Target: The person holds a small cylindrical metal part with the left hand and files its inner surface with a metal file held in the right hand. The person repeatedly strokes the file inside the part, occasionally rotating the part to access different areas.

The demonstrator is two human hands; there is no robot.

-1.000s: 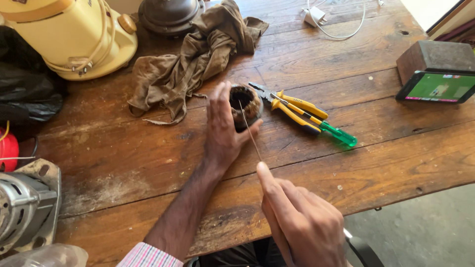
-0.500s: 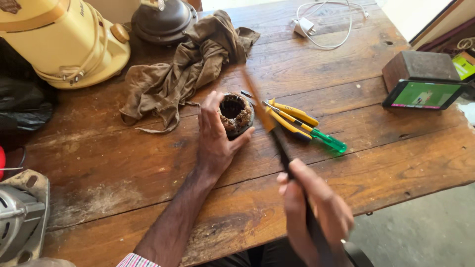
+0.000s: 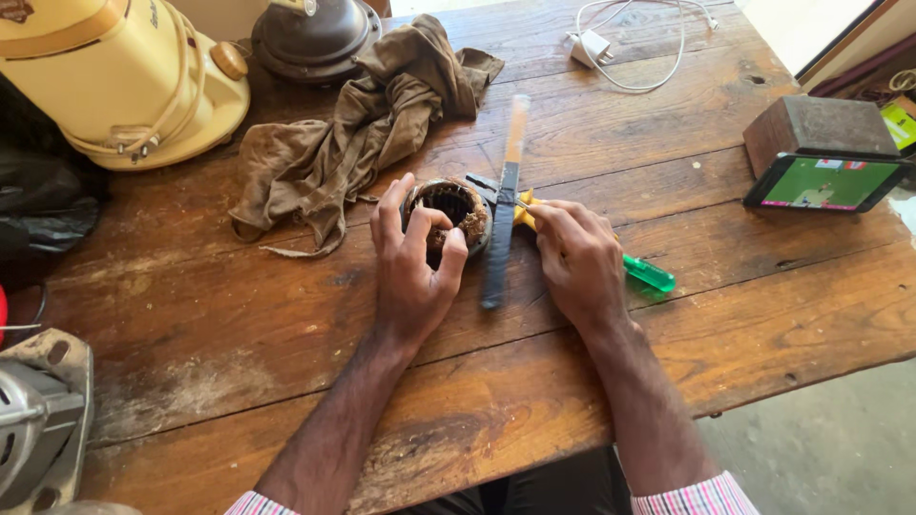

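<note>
While the left hand (image 3: 412, 272) grips a small round motor stator with rusty brown copper windings (image 3: 448, 212), its fingers curl over the rim and the thumb presses on the near side, so the part sits tilted on the worn wooden plank table (image 3: 239, 315). The right hand (image 3: 575, 259) lies just beside it, fingers pinched closed around a thin stick or wire (image 3: 523, 203) whose tip points toward the stator; what exactly it is remains too small to tell. Between the two hands lies a long, flat dark strip with a pale orange far end (image 3: 506, 191), running away from the person and touching the stator's right edge. Under the right hand rest yellow-handled pliers (image 3: 524, 215), mostly hidden, and a translucent green screwdriver handle (image 3: 649, 275) sticks out toward the right.

Behind the stator a crumpled, dirty brown rag (image 3: 353, 133) spreads over the table. At the far left stands a cream-yellow plastic appliance body (image 3: 114, 76), and next to it a dark round metal housing (image 3: 310, 38). A white charger with its coiled cable (image 3: 596, 46) lies at the far edge. To the right, a phone with a lit green screen (image 3: 822, 183) leans against a brown wooden block (image 3: 821, 126). A grey metal motor casing (image 3: 33, 420) shows at the lower left corner.
</note>
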